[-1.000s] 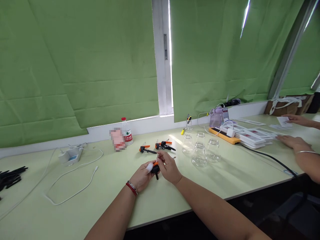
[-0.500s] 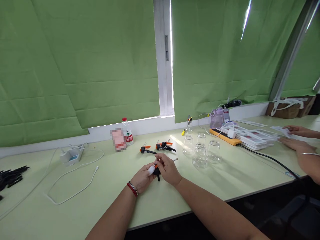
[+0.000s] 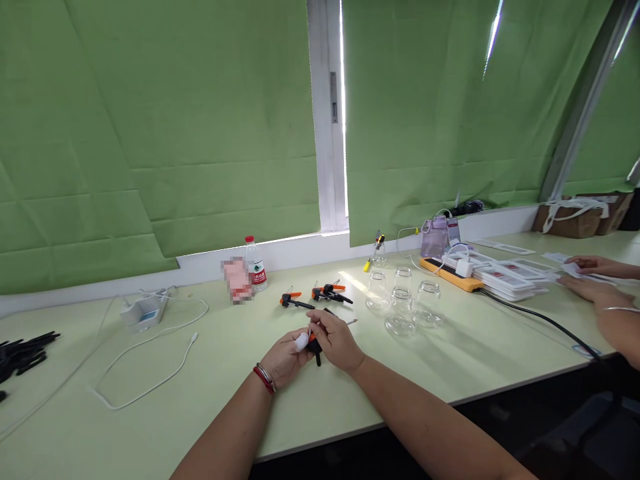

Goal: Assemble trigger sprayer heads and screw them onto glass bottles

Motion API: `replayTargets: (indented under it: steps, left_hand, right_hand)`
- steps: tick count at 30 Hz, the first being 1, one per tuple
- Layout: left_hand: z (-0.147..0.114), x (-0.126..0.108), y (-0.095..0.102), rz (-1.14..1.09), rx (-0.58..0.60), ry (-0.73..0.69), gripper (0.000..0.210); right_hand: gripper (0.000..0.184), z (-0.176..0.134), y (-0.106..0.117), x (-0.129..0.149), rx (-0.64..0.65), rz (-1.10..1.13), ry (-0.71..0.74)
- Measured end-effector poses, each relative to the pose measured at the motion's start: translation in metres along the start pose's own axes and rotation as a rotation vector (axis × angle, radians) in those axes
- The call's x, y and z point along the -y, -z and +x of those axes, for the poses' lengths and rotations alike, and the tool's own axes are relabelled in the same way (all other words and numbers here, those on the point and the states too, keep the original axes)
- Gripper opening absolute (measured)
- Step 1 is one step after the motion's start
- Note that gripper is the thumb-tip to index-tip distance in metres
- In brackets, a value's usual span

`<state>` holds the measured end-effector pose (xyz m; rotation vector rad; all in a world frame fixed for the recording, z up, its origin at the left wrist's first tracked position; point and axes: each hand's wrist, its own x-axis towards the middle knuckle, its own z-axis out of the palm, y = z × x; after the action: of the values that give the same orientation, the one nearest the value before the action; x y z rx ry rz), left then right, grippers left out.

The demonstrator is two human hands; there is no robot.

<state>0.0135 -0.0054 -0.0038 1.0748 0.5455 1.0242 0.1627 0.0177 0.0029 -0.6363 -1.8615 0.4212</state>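
Observation:
Low over the table's near middle, my hands are together around a small black-and-orange clamp-like tool (image 3: 315, 346). My left hand (image 3: 291, 357), its thumb wrapped in white, grips the tool from the left with curled fingers. The fingers of my right hand (image 3: 334, 340) are bent and pinched at its upper part, covering much of it. A thin rod with a pale tip (image 3: 354, 321) shows behind my right hand; whether I hold it is unclear. Just beyond, similar black-and-orange tools (image 3: 330, 291) and another one (image 3: 294, 299) lie on the table.
Several clear glass jars (image 3: 400, 313) stand right of my hands. Behind are a red-capped water bottle (image 3: 257, 267) and a yellow-handled tool (image 3: 367, 265). An orange power strip (image 3: 450, 275) lies right, near another person's hands (image 3: 593, 288). A white cable (image 3: 145, 347) and black pieces (image 3: 23, 352) lie left.
My right hand has shifted very slightly, with its fingers still at the tool. The other person's hands have moved a little over white paper.

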Motion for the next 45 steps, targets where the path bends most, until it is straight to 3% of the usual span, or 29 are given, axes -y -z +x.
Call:
replayTargets:
  steps: [13, 32, 45]
  left_hand:
    - [0.0011, -0.0016, 0.0024, 0.036, 0.077, -0.013, 0.026]
    - [0.0018, -0.0016, -0.0017, 0.022, -0.001, -0.017, 0.023]
    - [0.0045, 0.0009, 0.0066, 0.039, -0.060, -0.067, 0.019]
  right_hand:
    - [0.036, 0.0002, -0.0010, -0.0047, 0.058, -0.134, 0.099]
    - [0.044, 0.0006, 0.0001, -0.0051, 0.128, -0.231, 0.107]
    - [0.037, 0.0025, 0.0012, 0.0014, 0.179, -0.377, 0.282]
